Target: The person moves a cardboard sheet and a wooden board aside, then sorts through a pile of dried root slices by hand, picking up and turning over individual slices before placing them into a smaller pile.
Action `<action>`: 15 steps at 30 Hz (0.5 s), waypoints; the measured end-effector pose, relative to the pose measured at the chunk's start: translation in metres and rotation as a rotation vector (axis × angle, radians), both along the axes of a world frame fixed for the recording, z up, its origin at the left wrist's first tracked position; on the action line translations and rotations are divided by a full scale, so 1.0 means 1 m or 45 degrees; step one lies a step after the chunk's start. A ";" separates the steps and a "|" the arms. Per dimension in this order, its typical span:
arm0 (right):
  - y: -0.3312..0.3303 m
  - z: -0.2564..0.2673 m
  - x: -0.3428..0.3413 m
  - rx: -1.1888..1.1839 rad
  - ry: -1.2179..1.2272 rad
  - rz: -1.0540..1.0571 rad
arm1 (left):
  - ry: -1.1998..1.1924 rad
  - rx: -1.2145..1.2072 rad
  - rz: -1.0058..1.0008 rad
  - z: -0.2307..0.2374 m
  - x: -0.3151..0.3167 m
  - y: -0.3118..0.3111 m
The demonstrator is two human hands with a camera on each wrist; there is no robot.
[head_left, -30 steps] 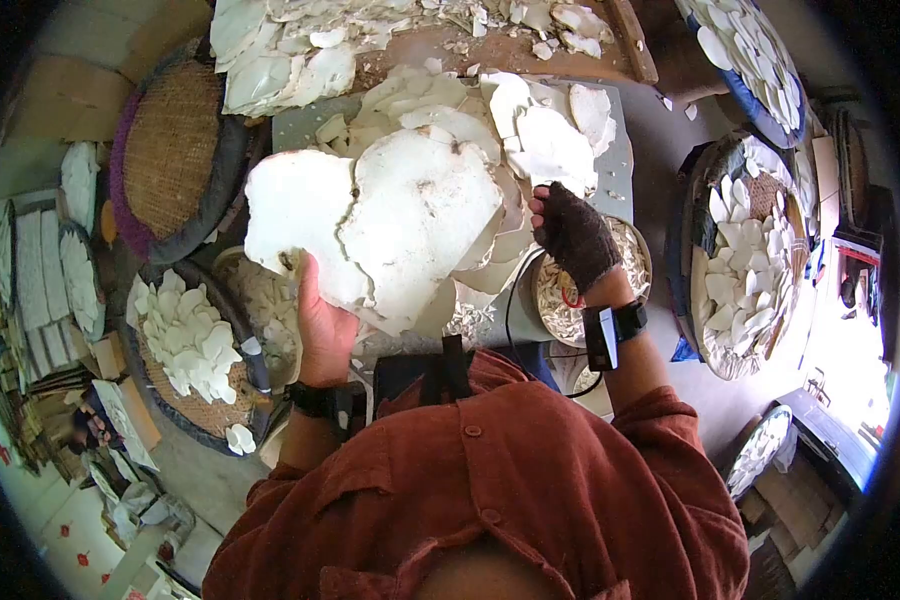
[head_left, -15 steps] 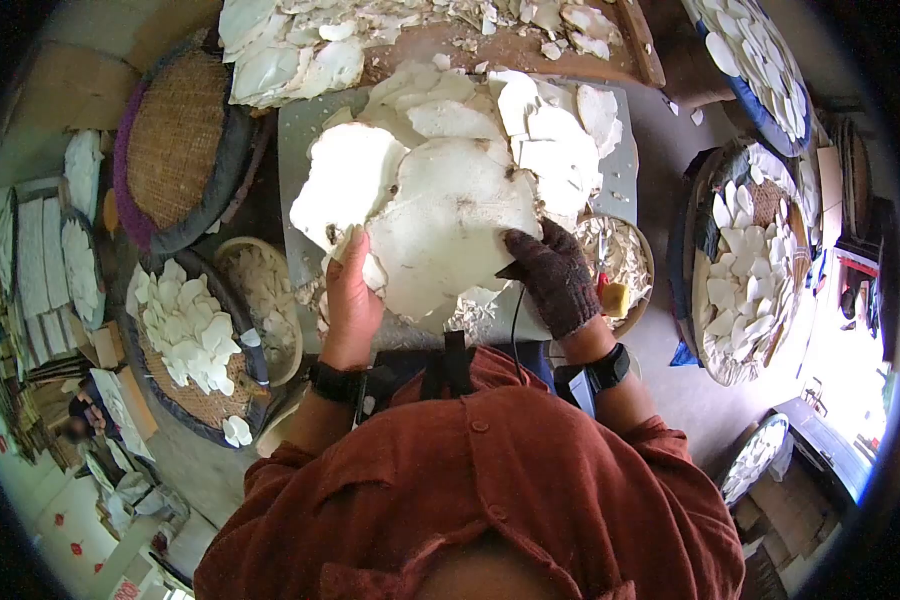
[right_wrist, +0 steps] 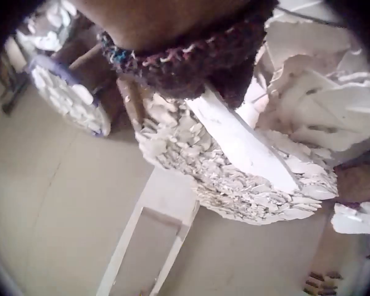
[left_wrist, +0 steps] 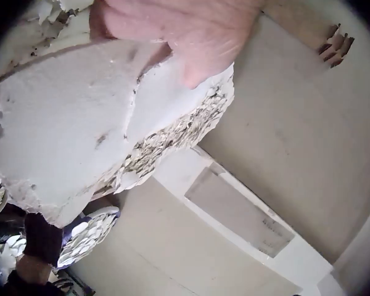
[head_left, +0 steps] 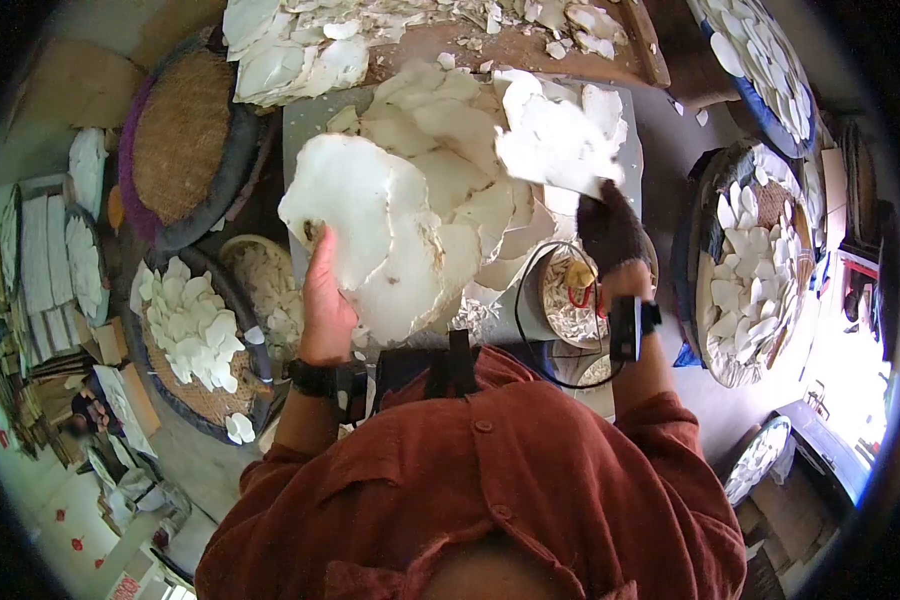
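In the head view my bare left hand (head_left: 328, 305) grips a large flat white sheet (head_left: 340, 205) by its near edge, thumb on top. A second, partly overlapped sheet (head_left: 400, 290) lies under it, with a brownish ragged rim. My right hand (head_left: 610, 228), in a dark knitted fingerless glove, grips a smaller bright white piece (head_left: 555, 145) over the right of the pile. That piece shows as a thin slab (right_wrist: 243, 145) sticking out from the glove in the right wrist view. Between the hands lies a pile of cream sheets (head_left: 440, 150) on a grey board (head_left: 305, 125).
A basin of fragments (head_left: 560, 318) stands by my right wrist, with a yellow-and-red object (head_left: 578, 276) and a looping black cable (head_left: 520, 310) over it. Round trays of white pieces (head_left: 190, 330) stand on both sides. More sheets (head_left: 300, 60) cover the brown board behind.
My right hand came in to the large sheet's right edge, then moved out right and away, now with a white piece in it. The left hand's sheets shifted and turned.
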State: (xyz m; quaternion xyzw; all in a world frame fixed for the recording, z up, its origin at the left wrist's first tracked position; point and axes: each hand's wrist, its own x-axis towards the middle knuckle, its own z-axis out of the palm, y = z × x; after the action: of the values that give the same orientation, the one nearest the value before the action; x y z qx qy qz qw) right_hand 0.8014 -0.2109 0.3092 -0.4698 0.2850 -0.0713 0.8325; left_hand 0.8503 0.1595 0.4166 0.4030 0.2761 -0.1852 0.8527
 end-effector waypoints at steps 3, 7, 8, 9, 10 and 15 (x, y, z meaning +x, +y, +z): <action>0.017 -0.027 0.010 -0.817 0.165 0.532 | -0.004 0.004 -0.063 0.000 -0.005 -0.005; 0.059 0.051 0.004 -1.005 0.422 0.807 | 0.047 -0.010 -0.190 0.006 -0.008 -0.008; 0.062 0.053 -0.001 -0.591 0.404 0.734 | 0.085 -0.006 -0.222 0.007 -0.010 -0.007; 0.063 0.054 -0.005 -0.181 0.376 0.650 | 0.121 -0.002 -0.253 0.006 -0.010 -0.006; 0.065 0.056 -0.008 0.225 0.339 0.558 | 0.157 0.002 -0.283 0.005 -0.011 -0.006; 0.102 0.100 -0.001 -0.293 0.334 0.769 | 0.115 0.131 -0.670 0.003 -0.020 -0.015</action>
State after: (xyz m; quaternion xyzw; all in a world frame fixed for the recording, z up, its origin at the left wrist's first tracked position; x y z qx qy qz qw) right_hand 0.8007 -0.1092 0.4094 -0.6288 0.2278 0.2074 0.7140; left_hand 0.8306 0.1442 0.4194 0.4950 0.2087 -0.4040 0.7404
